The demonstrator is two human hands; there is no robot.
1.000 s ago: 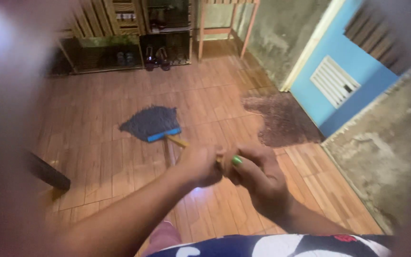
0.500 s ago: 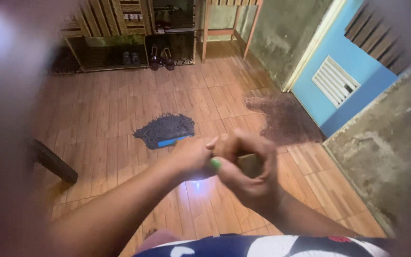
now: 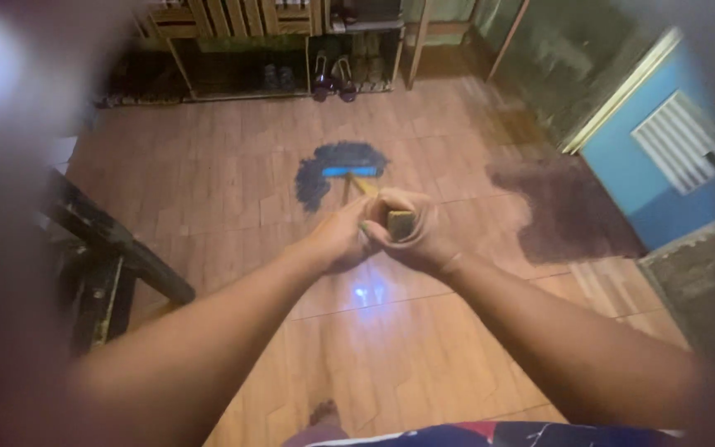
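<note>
Both of my hands grip the top of a yellow wooden mop handle (image 3: 398, 220) in front of me. My left hand (image 3: 338, 238) wraps it from the left and my right hand (image 3: 418, 234) from the right, the two touching. The handle (image 3: 363, 187) runs down and away to a dark grey mop head (image 3: 337, 168) with a blue bar across it, spread flat on the brown tiled floor (image 3: 233, 190).
A dark wet patch or mat (image 3: 568, 207) lies on the floor to the right, by a blue wall with a white vent (image 3: 679, 141). Low wooden shelves with shoes (image 3: 333, 74) line the far wall. A dark bench or table leg (image 3: 109, 248) stands at left.
The mop head has slid to the right and farther away across the floor. My hands have shifted right and up with the handle, staying clasped on it.
</note>
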